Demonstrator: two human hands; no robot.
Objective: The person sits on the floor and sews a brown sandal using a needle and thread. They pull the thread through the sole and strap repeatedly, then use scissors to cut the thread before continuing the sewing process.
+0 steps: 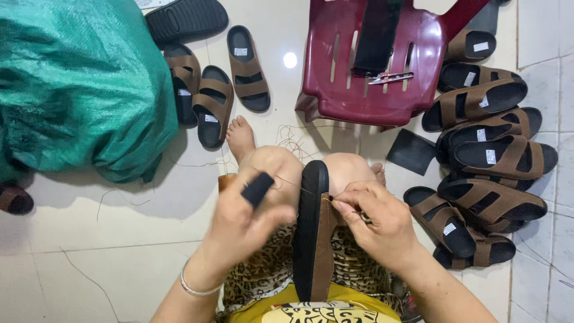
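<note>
Sandal stands on edge between the knees, and I take it as my landmark for everything else. Its long axis runs straight away from the body: one end rests in the lap by the yellow shirt, the other rounded end points toward the maroon plastic chair beyond the knees. The black sole faces left, the brown strap side faces right.

Just right of the sandal I see the right hand, fingers curled and pinched together at the brown strap's upper edge, touching it; what sits between the fingertips is too small for me to make out, though a thin thread runs from there toward the left. Just left of the sandal the left hand is blurred, loosely curled, with a black guard on a raised finger; I cannot tell whether it grips anything. A silver bangle circles that wrist.

Beyond the sandal, on the chair seat, lie a black strip and small metal snips. Far right of the sandal a heap of finished brown sandals covers the tiles. Far left sits a green sack, with more sandal pairs beside it.
</note>
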